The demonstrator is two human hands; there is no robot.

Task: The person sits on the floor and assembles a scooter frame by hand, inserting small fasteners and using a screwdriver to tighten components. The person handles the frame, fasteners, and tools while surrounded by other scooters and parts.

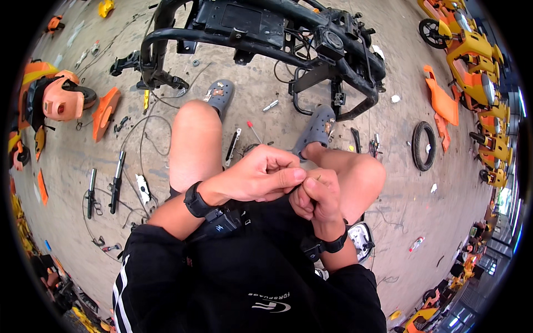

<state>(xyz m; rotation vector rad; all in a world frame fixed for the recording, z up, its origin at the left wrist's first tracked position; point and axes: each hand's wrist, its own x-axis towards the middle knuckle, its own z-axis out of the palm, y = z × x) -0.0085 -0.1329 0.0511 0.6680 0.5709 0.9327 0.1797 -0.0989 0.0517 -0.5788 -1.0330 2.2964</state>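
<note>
In front of my lap, my left hand (256,173) and my right hand (319,195) meet, thumbs pressed against curled fingers. Both are closed in a pinch. A thin dark sliver shows at the right fingertips, too small to name; whatever sits between the left fingers is hidden. Beyond my knees stands a black metal vehicle frame (239,25) with tubes and cables, apart from both hands. On the floor just past my left hand lie a red-handled screwdriver (253,131) and a dark, narrow bar (232,145).
Two shock-absorber-like rods (117,183) and loose cables lie to the left, near an orange panel (105,114). To the right are a black tire (424,146) and an orange body panel (442,100). Yellow scooters (471,77) line the far right. My shoes (316,130) flank scattered small parts.
</note>
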